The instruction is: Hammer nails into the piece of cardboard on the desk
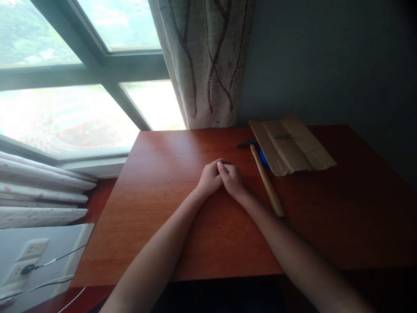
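My left hand (210, 177) and my right hand (232, 177) rest together on the reddish wooden table (156, 204), clasped with fingers closed. One thumb lies on top where they meet; most fingertips are hidden, and no object shows between the palms. Just right of my right hand lies a hammer (267, 184), its pale wooden handle slanting toward me and its dark metal head at the far end. Beside the hammer, a folded brown cardboard piece (302, 152) partly covers a blue thing (263, 159) whose kind I cannot tell. A small grey, ribbed-looking patch (282, 136) is on the cardboard.
A window (65, 117) lies to the left, with a patterned curtain (211, 65) behind the table and another curtain (39, 191) at left. Below that, a wall socket (34, 248) has a black plug (28, 269) and cables near the table's left edge. A dark wall stands behind.
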A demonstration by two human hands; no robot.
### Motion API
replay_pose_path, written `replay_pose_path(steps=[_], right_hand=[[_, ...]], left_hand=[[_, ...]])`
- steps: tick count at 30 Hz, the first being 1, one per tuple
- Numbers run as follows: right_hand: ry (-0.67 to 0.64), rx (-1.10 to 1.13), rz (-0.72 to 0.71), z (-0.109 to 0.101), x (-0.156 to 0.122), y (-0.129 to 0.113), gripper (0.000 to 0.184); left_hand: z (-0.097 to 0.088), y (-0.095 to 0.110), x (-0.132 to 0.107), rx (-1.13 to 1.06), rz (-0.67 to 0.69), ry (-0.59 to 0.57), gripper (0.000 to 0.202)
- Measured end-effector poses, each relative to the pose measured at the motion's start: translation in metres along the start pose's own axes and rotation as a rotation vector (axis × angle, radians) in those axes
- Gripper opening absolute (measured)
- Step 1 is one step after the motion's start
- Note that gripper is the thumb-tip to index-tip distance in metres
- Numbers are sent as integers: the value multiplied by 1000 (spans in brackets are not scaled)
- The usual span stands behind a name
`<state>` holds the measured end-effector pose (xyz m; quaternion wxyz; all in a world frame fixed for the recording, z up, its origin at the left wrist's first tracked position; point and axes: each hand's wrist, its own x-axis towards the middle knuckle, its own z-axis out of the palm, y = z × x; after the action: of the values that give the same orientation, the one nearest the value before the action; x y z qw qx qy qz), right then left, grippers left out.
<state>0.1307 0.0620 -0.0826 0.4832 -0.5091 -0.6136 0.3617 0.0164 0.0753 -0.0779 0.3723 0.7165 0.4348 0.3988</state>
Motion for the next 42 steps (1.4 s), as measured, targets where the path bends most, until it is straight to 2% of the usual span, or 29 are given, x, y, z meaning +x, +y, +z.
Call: replay_pose_path(steps=[6, 10, 13, 17, 20, 22, 25, 29, 33, 38, 42], right_hand=[[-31, -168, -94, -6, 0, 0, 53], [-36, -273, -169, -19, -5, -6, 41], [2, -456, -270, -38, -22, -12, 27], [144, -707, -334, -75, -62, -12, 24], [248, -910, -286, -100, -86, 0, 23], [287, -1006, -187, -111, -93, 11, 33], [266, -973, -91, -118, -89, 29, 49], [238, -764, -89, -123, -78, 42, 42], [234, -693, -138, -119, -78, 40, 34], [141, -639, -239, -96, -83, 23, 31], [105, -542, -271, -75, -87, 9, 30]], left_hand=[[0, 0, -1, 39, 45, -11, 31], [1, 1, -3, 124, 53, -13, 34], [2, 2, -5, 197, 65, -36, 33], [5, 3, -6, 235, 83, -54, 29], [7, 4, -6, 253, 87, -60, 29], [7, 4, -6, 260, 88, -62, 29], [7, 3, -7, 266, 82, -52, 29], [7, 3, -7, 258, 90, -36, 27], [5, 13, -8, 219, 126, -13, 30], [-11, 31, -14, 155, 212, 46, 24], [-33, 32, -24, 165, 211, 99, 23]])
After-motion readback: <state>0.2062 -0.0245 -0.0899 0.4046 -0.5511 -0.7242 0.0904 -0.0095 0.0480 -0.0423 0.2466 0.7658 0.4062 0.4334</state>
